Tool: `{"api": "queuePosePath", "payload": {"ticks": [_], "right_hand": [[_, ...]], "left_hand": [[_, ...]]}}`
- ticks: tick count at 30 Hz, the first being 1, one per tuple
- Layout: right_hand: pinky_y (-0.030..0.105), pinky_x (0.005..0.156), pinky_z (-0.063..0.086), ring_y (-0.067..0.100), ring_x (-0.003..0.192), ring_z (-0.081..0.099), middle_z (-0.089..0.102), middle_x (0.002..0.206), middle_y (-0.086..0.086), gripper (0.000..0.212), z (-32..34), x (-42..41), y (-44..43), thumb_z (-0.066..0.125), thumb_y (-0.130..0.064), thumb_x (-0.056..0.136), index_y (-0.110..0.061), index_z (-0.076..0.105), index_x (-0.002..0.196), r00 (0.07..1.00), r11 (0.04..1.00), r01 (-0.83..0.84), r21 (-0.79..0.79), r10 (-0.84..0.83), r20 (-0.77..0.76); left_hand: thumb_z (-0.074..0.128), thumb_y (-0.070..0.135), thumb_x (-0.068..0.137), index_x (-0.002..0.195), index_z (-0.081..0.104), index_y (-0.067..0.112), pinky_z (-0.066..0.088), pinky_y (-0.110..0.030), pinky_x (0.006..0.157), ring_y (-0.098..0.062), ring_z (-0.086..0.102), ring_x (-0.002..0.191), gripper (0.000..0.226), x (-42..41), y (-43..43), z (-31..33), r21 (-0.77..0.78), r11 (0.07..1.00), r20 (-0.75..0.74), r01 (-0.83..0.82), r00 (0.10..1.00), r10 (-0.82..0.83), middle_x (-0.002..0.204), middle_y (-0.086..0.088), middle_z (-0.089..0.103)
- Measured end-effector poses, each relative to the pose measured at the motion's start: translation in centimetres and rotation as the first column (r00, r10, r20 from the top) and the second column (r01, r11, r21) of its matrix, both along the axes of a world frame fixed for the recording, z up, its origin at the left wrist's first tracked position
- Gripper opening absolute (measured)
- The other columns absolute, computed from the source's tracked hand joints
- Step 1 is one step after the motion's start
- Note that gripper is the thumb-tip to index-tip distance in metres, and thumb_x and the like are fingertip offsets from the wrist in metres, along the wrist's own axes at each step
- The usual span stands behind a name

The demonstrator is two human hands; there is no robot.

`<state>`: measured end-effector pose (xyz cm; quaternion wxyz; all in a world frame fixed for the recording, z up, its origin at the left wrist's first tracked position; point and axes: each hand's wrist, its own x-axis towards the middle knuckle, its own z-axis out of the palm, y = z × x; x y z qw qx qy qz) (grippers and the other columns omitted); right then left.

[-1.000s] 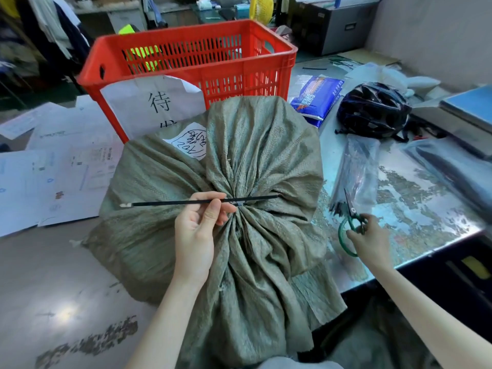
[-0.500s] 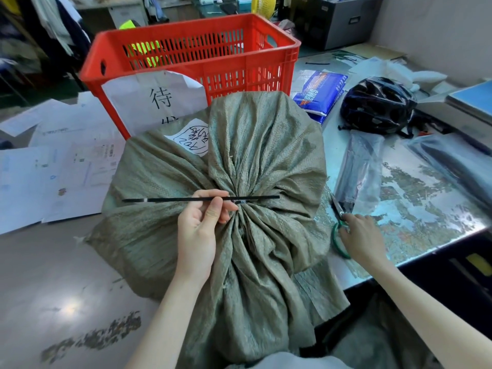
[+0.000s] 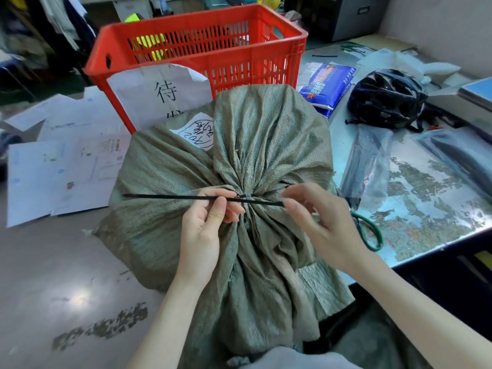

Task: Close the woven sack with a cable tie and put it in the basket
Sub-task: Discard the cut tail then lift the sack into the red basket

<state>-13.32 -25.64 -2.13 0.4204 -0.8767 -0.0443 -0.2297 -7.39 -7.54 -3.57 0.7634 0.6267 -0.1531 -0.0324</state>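
One head-worn wide-angle view looks forward and steeply down, close above the sack (image 3: 239, 209); the basket (image 3: 202, 46) lies just beyond it, and the table (image 3: 48, 275) spreads to either side.

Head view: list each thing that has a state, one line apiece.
woven sack: neck gathered, on the table, not in the basket.
cable tie: looped round the neck, long tail sticking out.
left hand: pinching the tie.
right hand: pinching the tie's other end.
scissors: lying on the table, unheld.
basket: upright, open.
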Motion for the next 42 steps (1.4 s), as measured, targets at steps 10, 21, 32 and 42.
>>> {"api": "queuePosePath", "payload": {"ticks": [10, 21, 32, 42], "right_hand": [[0.019, 0.051, 0.036, 0.013, 0.049, 0.046, 0.050, 0.052, -0.004, 0.020, 0.1, 0.0, 1.2, 0.052, -0.019, 0.095, -0.015, 0.059, 0.077, 0.962, 0.973, -0.211, 0.097, 0.224, -0.155], [0.018, 0.053, 0.041, 0.008, 0.044, 0.049, 0.055, 0.049, -0.003, 0.023, 0.7, 0.1, 3.7, 0.045, -0.019, 0.095, -0.012, 0.061, 0.081, 0.924, 0.942, -0.336, 0.006, 0.331, -0.193], [0.040, 0.057, 0.046, 0.015, 0.052, 0.053, 0.058, 0.057, 0.002, 0.022, 0.2, 1.2, 10.1, 0.045, -0.028, 0.096, -0.014, 0.061, 0.095, 0.768, 0.787, -0.610, -0.093, 0.557, -0.316], [0.018, 0.059, 0.040, 0.007, 0.066, 0.054, 0.059, 0.077, -0.007, 0.011, -2.3, 2.9, 17.0, 0.055, -0.018, 0.093, -0.014, 0.061, 0.101, 0.659, 0.692, -0.721, -0.036, 0.669, -0.343]], "left_hand": [[0.048, 0.015, 0.095, 0.091, 0.064, 0.011, 0.049, -0.020, 0.068, -0.011, 0.058, 0.068, 0.017, -1.1, 2.2, 0.3, 0.080, 0.997, 0.049, -0.021, 0.999, 0.017, 0.071, 0.002, 0.067], [0.046, 0.010, 0.097, 0.081, 0.064, 0.011, 0.039, -0.020, 0.061, -0.009, 0.050, 0.062, 0.024, 0.3, 9.9, -1.2, -0.203, 0.859, -0.226, -0.470, 0.876, 0.426, 0.062, 0.005, 0.060], [0.046, 0.014, 0.099, 0.076, 0.065, 0.020, 0.040, -0.024, 0.066, -0.009, 0.051, 0.063, 0.031, -3.7, 17.2, -4.0, -0.036, 0.709, -0.252, -0.704, 0.693, 0.676, 0.063, 0.009, 0.064], [0.049, 0.013, 0.098, 0.081, 0.066, 0.018, 0.046, -0.020, 0.068, -0.008, 0.054, 0.068, 0.024, -12.0, 24.8, -6.9, 0.168, 0.500, -0.275, -0.850, 0.447, 0.851, 0.071, 0.004, 0.059]]}}
